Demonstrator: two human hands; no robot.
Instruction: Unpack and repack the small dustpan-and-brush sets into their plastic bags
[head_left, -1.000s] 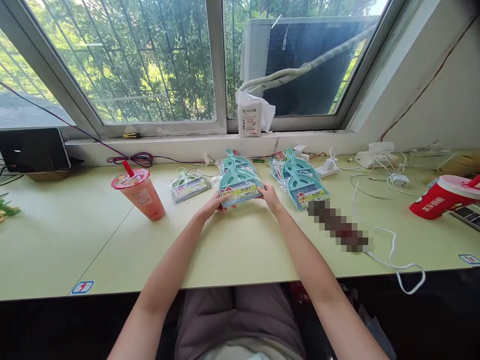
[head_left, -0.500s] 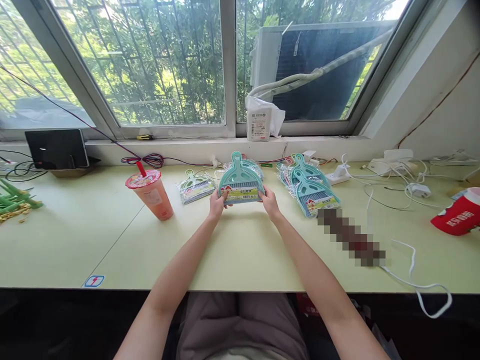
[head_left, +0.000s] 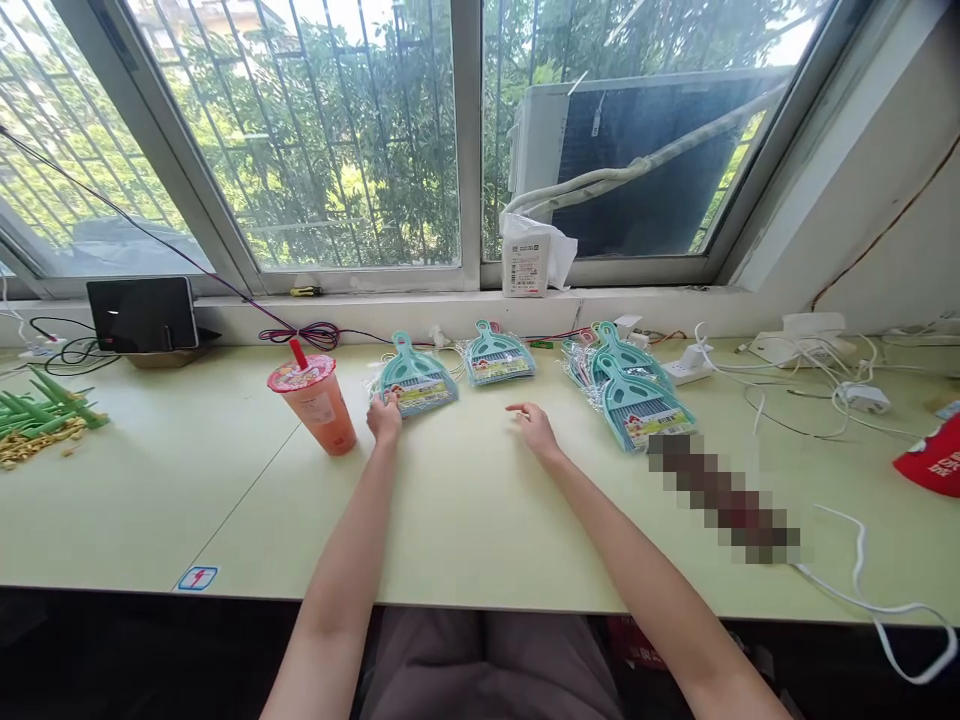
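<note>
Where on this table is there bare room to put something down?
The table is bare from between your left hand and right hand to the near edge, and between the greens and drink. It's crowded back right: packs, then white adapter.

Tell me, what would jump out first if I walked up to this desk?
Probably the tall orange drink with its red straw, left of the person's hands. Next, the left hand grips the near left corner of a wrapped teal dustpan set, while a pile of similar sets lies right of the empty right hand. Behind everything, bright windows span the back.
</note>
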